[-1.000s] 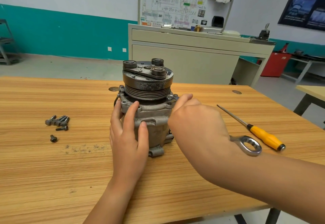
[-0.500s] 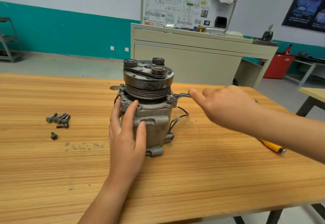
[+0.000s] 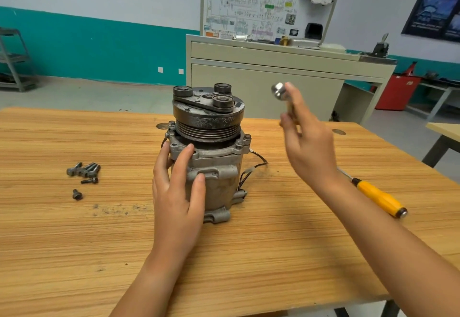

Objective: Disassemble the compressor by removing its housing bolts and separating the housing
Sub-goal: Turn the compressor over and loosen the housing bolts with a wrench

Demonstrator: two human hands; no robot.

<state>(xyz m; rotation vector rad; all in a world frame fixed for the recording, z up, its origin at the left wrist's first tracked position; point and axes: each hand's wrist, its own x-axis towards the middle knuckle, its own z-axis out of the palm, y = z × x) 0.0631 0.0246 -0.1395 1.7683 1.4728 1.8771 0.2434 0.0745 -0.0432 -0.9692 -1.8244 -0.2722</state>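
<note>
Six loose bolts [image 3: 83, 169] are out by my count: four in a tight cluster, one just beside it, one apart and nearer me. All lie on the table [image 3: 74, 254] at 9 o'clock from the compressor [image 3: 219, 184]. The cluster is small, so treat that count as approximate. The compressor stands upright mid-table with the pulley [image 3: 207, 127] on top. The housing is not split, and I see no gap at the seam. The flange [image 3: 219, 153] has flange bolts [image 3: 247, 137] in place: two heads close together at 3 o'clock, one at 10 o'clock. The far side is hidden behind the pulley, so at least three are left. The left hand [image 3: 176, 202] lies flat on the housing at 7 o'clock, fingers straight and spread up onto the flange, steadying it and gripping nothing. The right hand [image 3: 308, 147] is up at 2 o'clock, clear of the compressor, pinching one wrench [image 3: 278, 91]. Its ring end shows above the fingertips and the shank is lost in blur. One screwdriver [image 3: 378, 198] with a yellow handle lies at 4 o'clock, untouched. One wire bundle [image 3: 251, 169] hangs off the housing at 3 o'clock. My read is that the bolts are roughly half done. What remains is to seat the wrench on the next head, pull the rest, then separate the housing.
</note>
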